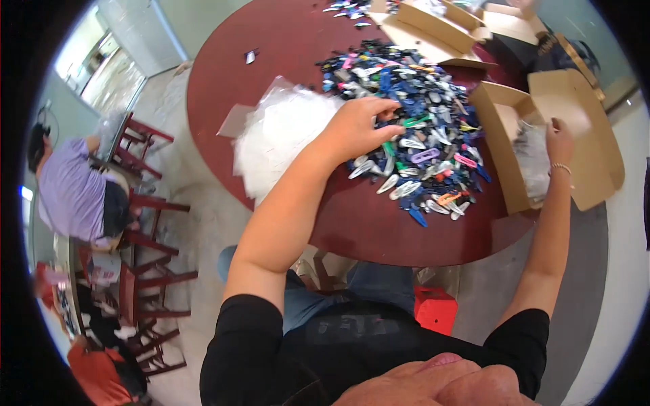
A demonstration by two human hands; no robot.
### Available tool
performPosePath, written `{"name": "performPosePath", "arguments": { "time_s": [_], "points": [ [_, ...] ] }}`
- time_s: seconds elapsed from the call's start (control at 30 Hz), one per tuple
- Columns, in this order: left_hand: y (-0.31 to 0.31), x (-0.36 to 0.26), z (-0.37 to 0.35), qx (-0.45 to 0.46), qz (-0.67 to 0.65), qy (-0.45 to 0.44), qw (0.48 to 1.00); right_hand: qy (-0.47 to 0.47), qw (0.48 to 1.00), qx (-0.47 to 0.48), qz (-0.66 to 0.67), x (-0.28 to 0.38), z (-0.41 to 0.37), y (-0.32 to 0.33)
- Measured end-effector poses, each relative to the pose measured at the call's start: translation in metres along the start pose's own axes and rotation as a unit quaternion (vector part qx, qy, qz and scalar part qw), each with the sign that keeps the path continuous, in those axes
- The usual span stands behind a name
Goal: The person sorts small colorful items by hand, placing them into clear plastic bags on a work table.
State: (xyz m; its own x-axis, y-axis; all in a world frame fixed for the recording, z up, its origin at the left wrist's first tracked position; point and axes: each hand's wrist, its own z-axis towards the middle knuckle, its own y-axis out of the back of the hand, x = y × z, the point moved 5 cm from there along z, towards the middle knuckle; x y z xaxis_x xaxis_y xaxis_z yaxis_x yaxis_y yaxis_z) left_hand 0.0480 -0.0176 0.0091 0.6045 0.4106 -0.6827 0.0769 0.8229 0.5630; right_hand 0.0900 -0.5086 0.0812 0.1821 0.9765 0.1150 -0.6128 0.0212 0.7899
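Left hand (357, 128) on clip pile (433, 155) — axes mixed

Bare tabletop (271, 40) far left, clip pile (426, 101) centre, cardboard box (497, 128) blocking right

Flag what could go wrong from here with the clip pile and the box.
1. The left hand digs into the hair clip pile. Loose clips at the pile's near edge could get dragged across the table and drop off its rim.
2. The cardboard box sits at the table's right edge, seemingly overhanging it. The right hand reaching inside might tip it.
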Motion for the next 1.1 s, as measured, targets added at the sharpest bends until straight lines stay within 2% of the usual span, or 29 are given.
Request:
{"name": "performPosePath", "arguments": {
  "time_s": [0.07,0.17,0.23,0.3,0.33,0.4,0.43,0.47,0.53,0.57,0.63,0.73,0.77,0.93,1.03,1.1],
  "points": [
    [0.003,0.008,0.001,-0.045,-0.04,0.013,0.998,0.059,0.994,-0.018,0.087,0.057,-0.011,0.016],
    [0.024,0.02,-0.001,-0.127,-0.123,0.112,0.978,0.131,0.963,0.017,0.236,0.177,-0.059,0.047],
    [0.036,0.035,-0.002,-0.196,-0.205,0.137,0.949,0.288,0.911,0.003,0.296,0.242,-0.096,0.05],
    [0.045,0.046,-0.002,-0.252,-0.251,0.136,0.925,0.374,0.863,0.072,0.332,0.3,-0.137,0.05],
    [0.048,0.05,-0.002,-0.27,-0.284,0.146,0.908,0.385,0.843,0.12,0.357,0.321,-0.154,0.041],
    [0.051,0.053,-0.004,-0.288,-0.321,0.162,0.888,0.457,0.804,0.111,0.363,0.362,-0.177,0.035],
    [0.052,0.056,-0.004,-0.299,-0.36,0.177,0.865,0.477,0.801,0.094,0.351,0.377,-0.184,0.031],
    [0.053,0.057,-0.005,-0.305,-0.358,0.176,0.865,0.495,0.806,0.091,0.312,0.39,-0.188,0.024],
    [0.053,0.063,-0.006,-0.309,-0.373,0.177,0.857,0.519,0.815,0.038,0.254,0.406,-0.189,0.004],
    [0.052,0.066,-0.005,-0.312,-0.368,0.178,0.857,0.524,0.812,0.034,0.254,0.412,-0.189,-0.002],
    [0.051,0.072,-0.005,-0.315,-0.367,0.179,0.857,0.535,0.83,0.024,0.155,0.419,-0.186,-0.016],
    [0.05,0.075,-0.004,-0.326,-0.371,0.18,0.851,0.527,0.836,0.042,0.148,0.415,-0.179,-0.026],
    [0.049,0.075,-0.004,-0.324,-0.367,0.184,0.852,0.529,0.831,0.001,0.17,0.412,-0.177,-0.025],
    [0.041,0.084,-0.001,-0.309,-0.344,0.195,0.865,0.484,0.845,0.002,0.226,0.397,-0.172,-0.012],
    [0.036,0.088,-0.001,-0.314,-0.318,0.182,0.876,0.432,0.841,0.106,0.307,0.384,-0.167,-0.009],
    [0.032,0.091,0.0,-0.302,-0.319,0.18,0.88,0.429,0.836,0.119,0.321,0.375,-0.167,-0.004]
  ]
}}
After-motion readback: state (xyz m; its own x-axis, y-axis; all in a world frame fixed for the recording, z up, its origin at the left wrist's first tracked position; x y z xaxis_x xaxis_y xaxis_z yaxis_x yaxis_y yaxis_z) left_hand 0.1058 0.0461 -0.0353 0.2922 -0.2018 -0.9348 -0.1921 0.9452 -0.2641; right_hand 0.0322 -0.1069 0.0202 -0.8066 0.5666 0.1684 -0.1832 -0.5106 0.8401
